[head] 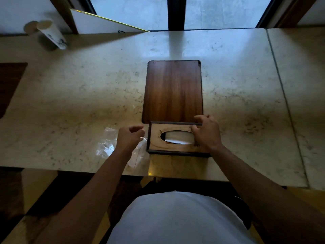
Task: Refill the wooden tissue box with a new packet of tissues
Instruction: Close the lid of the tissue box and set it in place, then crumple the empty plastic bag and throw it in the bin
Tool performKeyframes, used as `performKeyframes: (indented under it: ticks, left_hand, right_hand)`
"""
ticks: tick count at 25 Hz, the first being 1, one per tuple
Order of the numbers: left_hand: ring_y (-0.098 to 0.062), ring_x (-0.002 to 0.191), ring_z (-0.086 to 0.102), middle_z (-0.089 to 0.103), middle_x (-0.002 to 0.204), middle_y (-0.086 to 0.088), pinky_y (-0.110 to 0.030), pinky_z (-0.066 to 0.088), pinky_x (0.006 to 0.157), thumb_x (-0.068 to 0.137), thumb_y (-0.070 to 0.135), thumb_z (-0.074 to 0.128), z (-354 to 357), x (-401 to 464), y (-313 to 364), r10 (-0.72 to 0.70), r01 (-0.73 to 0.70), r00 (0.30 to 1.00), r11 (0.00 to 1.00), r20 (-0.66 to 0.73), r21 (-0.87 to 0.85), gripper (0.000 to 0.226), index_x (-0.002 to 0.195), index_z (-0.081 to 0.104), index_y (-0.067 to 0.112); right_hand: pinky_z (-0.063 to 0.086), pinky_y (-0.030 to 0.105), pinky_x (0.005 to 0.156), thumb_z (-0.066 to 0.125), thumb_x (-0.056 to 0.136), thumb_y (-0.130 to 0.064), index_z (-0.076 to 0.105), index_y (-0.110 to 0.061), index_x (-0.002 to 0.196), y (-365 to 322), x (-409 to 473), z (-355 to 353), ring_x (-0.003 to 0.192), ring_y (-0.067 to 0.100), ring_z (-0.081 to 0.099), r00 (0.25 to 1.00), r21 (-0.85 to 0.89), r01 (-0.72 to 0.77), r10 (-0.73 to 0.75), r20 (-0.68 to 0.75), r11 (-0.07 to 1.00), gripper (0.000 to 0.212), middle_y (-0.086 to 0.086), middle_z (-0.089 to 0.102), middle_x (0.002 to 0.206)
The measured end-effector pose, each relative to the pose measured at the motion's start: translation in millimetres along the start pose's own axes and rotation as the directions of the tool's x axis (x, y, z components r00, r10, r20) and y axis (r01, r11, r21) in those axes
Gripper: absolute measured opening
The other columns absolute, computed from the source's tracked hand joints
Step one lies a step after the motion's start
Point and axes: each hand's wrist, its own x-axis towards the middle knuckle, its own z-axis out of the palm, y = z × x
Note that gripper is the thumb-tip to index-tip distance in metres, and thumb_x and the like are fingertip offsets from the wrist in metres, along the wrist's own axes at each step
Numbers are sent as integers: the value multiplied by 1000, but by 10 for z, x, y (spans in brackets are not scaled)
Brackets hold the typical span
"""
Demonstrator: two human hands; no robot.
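Note:
The wooden tissue box (158,147) lies near the front edge of the marble table, its pale face with an oval slot turned up; white tissues (177,137) show through the slot. Its dark wooden sliding panel (173,90) sticks out far beyond the box, flat on the table. My right hand (206,132) rests on the box's right end, fingers pinching its far top edge. My left hand (131,136) hovers just left of the box with curled fingers, holding nothing. Crumpled clear plastic wrapping (109,143) lies beneath that hand.
The marble table (70,95) runs wide to both sides. A white paper cup (52,35) lies tipped over at the far left. A white board (98,23) leans at the back by the window. A dark mat (10,81) sits at the left edge.

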Motion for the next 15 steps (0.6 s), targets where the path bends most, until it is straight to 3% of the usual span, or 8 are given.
performKeyframes:
  ticks: [4,8,12,15]
  left_hand:
    - [-29,86,71,73,92,-17,-41,62,85,88,1,70,-324,-40,-152,-2,1,1000,998,-12,-59,16,105,72,3]
    - [-27,74,70,70,81,-16,-43,63,78,88,0,69,-759,22,-449,-45,40,998,993,-41,-115,8,88,71,8]
    - [-28,66,70,69,78,-22,-40,64,65,85,1,67,-1161,94,-828,-194,178,975,973,-108,-148,7,79,69,1]
    - [-31,62,68,65,73,-22,-37,64,54,89,3,63,-1278,113,-1057,-368,346,928,909,-59,-232,14,76,63,-2]
  right_hand:
    - [48,34,97,64,90,-22,68,-15,124,-392,-81,365,118,22,51,978,-9,183,-181,105,983,34,6,59,124]
    - [44,31,96,60,92,-24,70,-17,121,-873,-114,792,117,18,50,919,-24,335,-321,227,942,32,1,62,122]
    - [47,31,89,62,91,-22,73,-12,115,-1347,-180,1221,108,22,60,875,-62,405,-367,314,912,28,6,66,116]
    - [55,43,89,57,90,-23,72,-6,111,-1573,-178,1540,106,31,65,806,-226,470,-311,504,853,31,13,69,116]
